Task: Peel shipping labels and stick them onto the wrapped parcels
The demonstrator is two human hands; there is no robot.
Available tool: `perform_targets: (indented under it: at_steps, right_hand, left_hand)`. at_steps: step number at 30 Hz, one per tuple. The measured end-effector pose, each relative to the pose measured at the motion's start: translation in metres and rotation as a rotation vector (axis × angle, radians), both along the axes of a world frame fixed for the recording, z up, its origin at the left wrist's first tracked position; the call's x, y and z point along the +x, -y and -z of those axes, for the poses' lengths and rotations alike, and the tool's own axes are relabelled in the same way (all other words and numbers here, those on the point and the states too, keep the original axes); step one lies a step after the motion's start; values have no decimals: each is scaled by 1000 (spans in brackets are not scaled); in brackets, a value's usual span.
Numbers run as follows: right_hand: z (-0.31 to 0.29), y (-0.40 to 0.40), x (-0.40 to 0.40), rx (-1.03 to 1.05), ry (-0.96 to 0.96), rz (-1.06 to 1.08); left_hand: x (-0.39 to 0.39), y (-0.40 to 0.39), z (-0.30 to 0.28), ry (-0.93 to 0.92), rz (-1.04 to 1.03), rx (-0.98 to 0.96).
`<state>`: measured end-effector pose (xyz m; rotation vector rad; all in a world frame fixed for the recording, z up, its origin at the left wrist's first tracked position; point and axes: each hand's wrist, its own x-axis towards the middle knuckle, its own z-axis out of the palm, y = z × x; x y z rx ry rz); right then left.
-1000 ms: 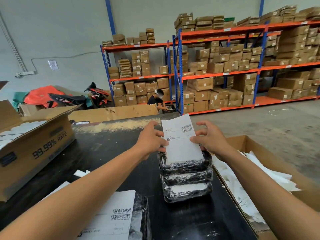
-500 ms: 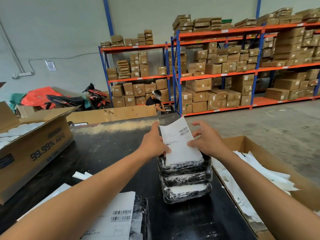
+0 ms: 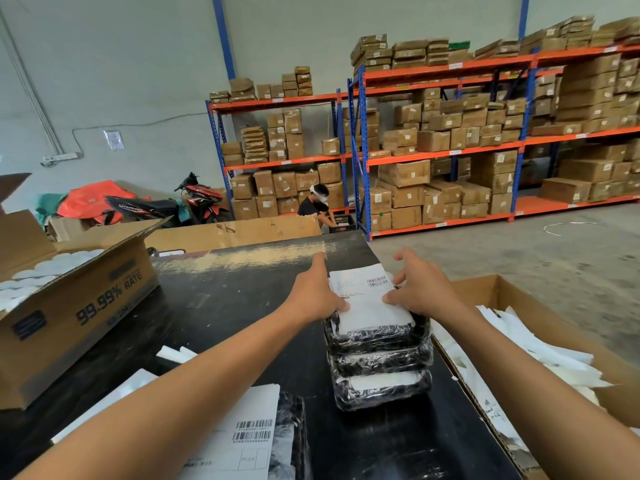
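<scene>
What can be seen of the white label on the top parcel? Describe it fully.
The shipping label is a white paper rectangle with a barcode near its far right corner and small print. It lies flat atop the stack of black wrapped parcels. The left hand presses its left edge and the right hand its right edge.

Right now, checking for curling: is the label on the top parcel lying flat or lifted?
Mostly flat. The label lies on the top parcel, both hands pressing its sides; far-edge adhesion cannot be told.

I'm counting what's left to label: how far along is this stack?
Done: the bottom parcel already carries a label. In hand: both hands, left hand and right hand, press a label onto the top parcel. Left: smoothing it; the middle parcel's top is hidden.
</scene>
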<state>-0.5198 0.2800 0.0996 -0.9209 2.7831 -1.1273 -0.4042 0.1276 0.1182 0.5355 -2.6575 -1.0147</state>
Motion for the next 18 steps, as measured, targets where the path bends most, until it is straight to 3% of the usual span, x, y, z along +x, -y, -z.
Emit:
perform_targets:
  at_steps: [11, 15, 18]
  right_hand:
    - [-4, -13, -1, 13, 41, -103]
    - [15, -30, 0, -129, 251, -246]
    - [26, -46, -4, -308, 412, -240]
  left_hand:
    - [11, 1, 3, 71, 59, -48]
    - [16, 9, 11, 163, 97, 1]
    - [20, 17, 12, 169, 77, 135]
